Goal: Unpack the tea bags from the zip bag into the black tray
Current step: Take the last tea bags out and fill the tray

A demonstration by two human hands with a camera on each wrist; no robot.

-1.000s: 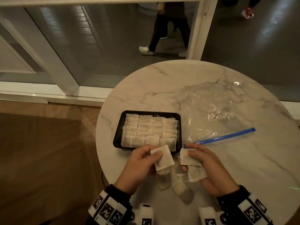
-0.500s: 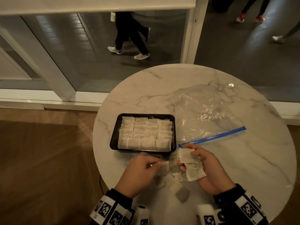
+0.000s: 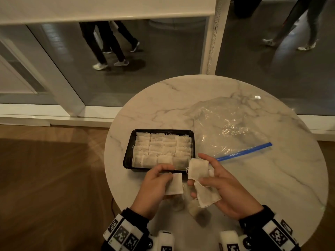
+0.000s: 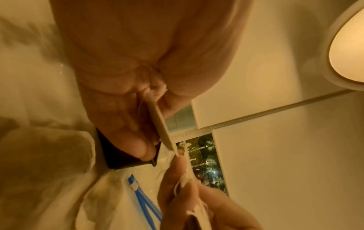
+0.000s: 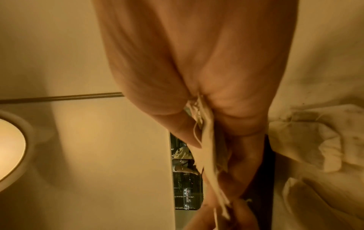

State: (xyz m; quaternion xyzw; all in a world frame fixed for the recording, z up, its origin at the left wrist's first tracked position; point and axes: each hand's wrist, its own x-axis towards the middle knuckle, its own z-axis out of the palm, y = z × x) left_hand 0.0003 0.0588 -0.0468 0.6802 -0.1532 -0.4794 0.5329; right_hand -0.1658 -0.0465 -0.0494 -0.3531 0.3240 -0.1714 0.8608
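The black tray point(image 3: 127, 156) sits on the marble table, packed with rows of white tea bags point(image 3: 161, 151). Just in front of it my left hand point(image 3: 159, 180) pinches one tea bag point(image 3: 175, 183) between thumb and fingers; the left wrist view shows that bag point(image 4: 160, 124) edge-on in the pinch. My right hand point(image 3: 213, 180) holds several tea bags: one raised point(image 3: 197, 168), another hanging below point(image 3: 207, 196). The clear zip bag point(image 3: 226, 127) with its blue zipper strip point(image 3: 244, 151) lies flat to the right of the tray.
Loose tea bags point(image 3: 197, 212) lie on the table under my hands. The round marble table point(image 3: 272, 178) ends close behind my wrists. Beyond it are a window frame and a walkway with people point(image 3: 108, 44) passing.
My left hand dipped toward the table and came back up with a tea bag. The right hand lifted its bags slightly. The camera tilted, so the table sits lower in view.
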